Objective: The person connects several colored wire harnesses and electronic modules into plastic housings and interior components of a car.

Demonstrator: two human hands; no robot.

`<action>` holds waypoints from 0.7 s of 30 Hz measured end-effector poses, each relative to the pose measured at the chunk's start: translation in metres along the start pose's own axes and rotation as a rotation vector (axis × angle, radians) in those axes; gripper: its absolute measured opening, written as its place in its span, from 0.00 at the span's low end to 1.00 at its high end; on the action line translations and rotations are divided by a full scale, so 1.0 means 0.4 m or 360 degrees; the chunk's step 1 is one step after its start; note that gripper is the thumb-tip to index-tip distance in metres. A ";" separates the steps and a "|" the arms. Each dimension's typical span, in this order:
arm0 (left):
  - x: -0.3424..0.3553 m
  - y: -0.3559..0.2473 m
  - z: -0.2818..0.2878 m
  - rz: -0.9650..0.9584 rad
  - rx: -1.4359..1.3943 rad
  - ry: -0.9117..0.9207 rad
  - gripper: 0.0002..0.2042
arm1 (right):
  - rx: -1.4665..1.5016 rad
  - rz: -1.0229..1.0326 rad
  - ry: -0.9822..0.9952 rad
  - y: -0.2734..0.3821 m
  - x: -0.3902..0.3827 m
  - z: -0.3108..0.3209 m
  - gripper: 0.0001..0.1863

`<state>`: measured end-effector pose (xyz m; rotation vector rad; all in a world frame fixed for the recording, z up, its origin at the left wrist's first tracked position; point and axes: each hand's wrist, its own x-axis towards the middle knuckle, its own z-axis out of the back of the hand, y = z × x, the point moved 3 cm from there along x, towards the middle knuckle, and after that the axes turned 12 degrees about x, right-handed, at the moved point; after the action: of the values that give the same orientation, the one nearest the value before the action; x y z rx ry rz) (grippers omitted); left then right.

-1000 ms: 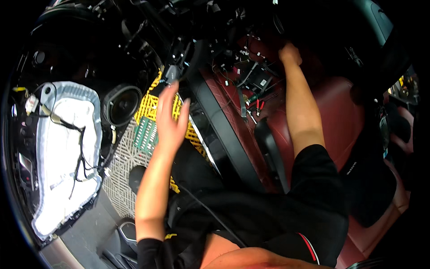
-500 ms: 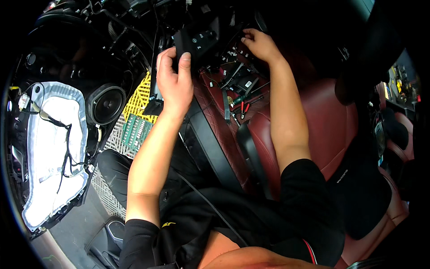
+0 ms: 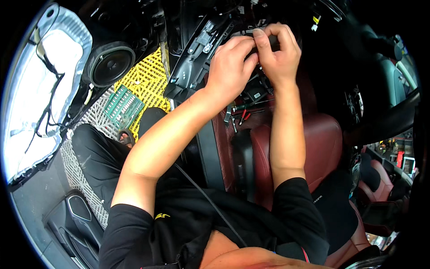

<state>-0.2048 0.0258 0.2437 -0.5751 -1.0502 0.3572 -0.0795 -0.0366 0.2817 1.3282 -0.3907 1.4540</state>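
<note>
At the top centre, my two hands meet with their fingertips almost touching. My left hand [image 3: 232,67] has its fingers curled and closed, and the back of the hand hides whatever is in them. Thumb bent against the fingers, my right hand [image 3: 282,56] is closed too; what it pinches is too small and dark to make out. Just left of my left hand, a long black trim panel [image 3: 186,69] lies tilted with its clip-covered inner side showing. Below the hands, a black box-shaped part [image 3: 256,92] lies near red-handled pliers [image 3: 244,116] and a screwdriver [image 3: 242,107].
A red leather seat [image 3: 320,139] is beside my right forearm. On the left are a stripped door with a round speaker [image 3: 111,64], hanging black wiring [image 3: 56,89] and a green socket set [image 3: 124,106] on a yellow grating mat [image 3: 150,80]. A black cable [image 3: 206,201] crosses my shirt.
My left hand has moved right, away from gripping a black part, and my right hand has come in beside it. The trim panel's inner side now shows. The whole view has shifted.
</note>
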 end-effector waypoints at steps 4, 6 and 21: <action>0.000 0.038 0.062 -0.0126 0.0156 0.0184 0.18 | 0.0019 0.0348 -0.0220 -0.005 -0.016 -0.042 0.12; -0.010 0.066 0.094 -0.0040 0.0110 0.0318 0.17 | 0.0080 0.0268 -0.0305 -0.015 -0.012 -0.020 0.13; 0.132 0.017 0.077 -0.0733 0.0237 0.0311 0.14 | 0.0511 0.0175 -0.0365 0.037 0.088 0.081 0.28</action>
<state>-0.2077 0.0678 0.2883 -0.2172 -0.9257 -0.0269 -0.0685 -0.0515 0.3284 1.7643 -0.3950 1.5035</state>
